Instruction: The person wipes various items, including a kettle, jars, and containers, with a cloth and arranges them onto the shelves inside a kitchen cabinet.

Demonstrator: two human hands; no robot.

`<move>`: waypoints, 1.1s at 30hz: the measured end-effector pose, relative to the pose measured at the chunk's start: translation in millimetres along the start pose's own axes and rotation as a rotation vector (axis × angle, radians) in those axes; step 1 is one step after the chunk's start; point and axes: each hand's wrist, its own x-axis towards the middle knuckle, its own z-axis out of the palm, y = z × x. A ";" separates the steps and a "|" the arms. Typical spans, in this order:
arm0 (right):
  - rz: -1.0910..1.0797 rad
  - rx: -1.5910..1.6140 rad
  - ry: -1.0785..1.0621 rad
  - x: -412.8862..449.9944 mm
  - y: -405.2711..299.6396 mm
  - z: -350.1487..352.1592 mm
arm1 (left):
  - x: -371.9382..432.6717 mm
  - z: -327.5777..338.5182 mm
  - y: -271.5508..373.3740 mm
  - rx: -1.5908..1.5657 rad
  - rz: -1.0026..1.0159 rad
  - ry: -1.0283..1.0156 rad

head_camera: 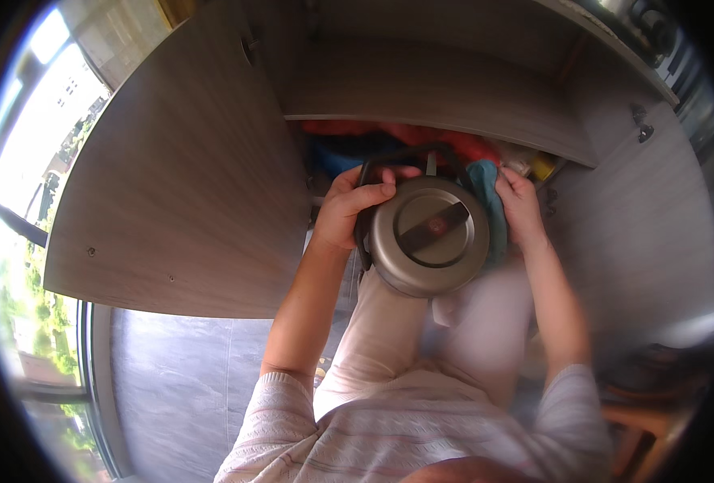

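A metal kettle [387,256] with a dark handle [414,151] is tilted so that its round lid [420,208] faces me. A dark bar knob with a reddish mark crosses the lid. My left hand [354,205] grips the kettle's left side by the handle, thumb on top. At the opposite side my right hand [518,202] holds a teal cloth [488,199], which lies against the kettle's wall. The kettle hangs above my knees, before the cabinet opening. Its underside is hidden.
Two cabinet doors stand swung out, one on the left [194,181] and one on the right [641,223]. Below the cabinet shelf [429,90] lie red fabric [393,130], a blue item [335,162] and a yellow item [542,166]. Grey tile floor [175,374] shows at lower left.
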 end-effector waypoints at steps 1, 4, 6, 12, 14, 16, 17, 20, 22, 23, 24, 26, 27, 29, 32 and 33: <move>0.158 0.049 0.081 -4.8 9.6 -3.0 | 0.1 -3.2 2.7 0.012 -0.003 0.003; 0.233 -0.108 0.093 -17.4 33.5 4.1 | 3.6 -9.3 12.5 0.079 0.058 0.125; 0.277 -0.116 0.103 -17.3 31.5 17.3 | 12.7 -12.8 24.4 0.115 0.110 0.176; 0.343 0.201 -0.045 23.2 47.5 33.4 | 90.4 -33.1 92.6 0.206 0.299 0.364; 0.378 0.191 -0.031 27.3 67.1 33.8 | 133.4 -38.2 112.6 0.266 0.381 0.379; 0.388 0.070 -0.059 32.9 62.0 42.8 | 168.0 -37.2 133.2 0.293 0.423 0.434; 0.408 0.093 -0.058 34.8 61.9 52.6 | 181.7 -47.1 142.7 0.310 0.401 0.447; 0.438 0.207 -0.153 53.4 60.6 64.8 | 236.2 -85.5 174.6 0.442 0.491 0.486; 0.459 0.146 -0.157 60.8 47.9 69.5 | 263.2 -108.5 181.2 0.496 0.510 0.552; 0.472 0.075 -0.163 63.6 44.9 67.7 | 273.1 -114.7 179.4 0.497 0.505 0.558; 0.391 0.083 -0.180 66.4 55.2 68.1 | 282.7 -117.1 175.1 0.426 0.491 0.544; 0.432 0.139 -0.187 69.0 65.2 65.5 | 296.4 -121.1 170.1 0.352 0.476 0.532; 0.465 0.197 -0.199 70.6 68.0 66.9 | 298.1 -126.1 171.2 0.342 0.442 0.535; 0.474 0.179 -0.218 72.7 72.2 67.5 | 299.7 -134.7 172.4 0.330 0.411 0.539; 0.351 0.060 -0.201 71.0 82.4 69.4 | 299.0 -140.2 168.2 0.314 0.409 0.501; 0.360 0.056 -0.213 71.0 86.1 69.2 | 299.2 -140.5 168.1 0.312 0.408 0.500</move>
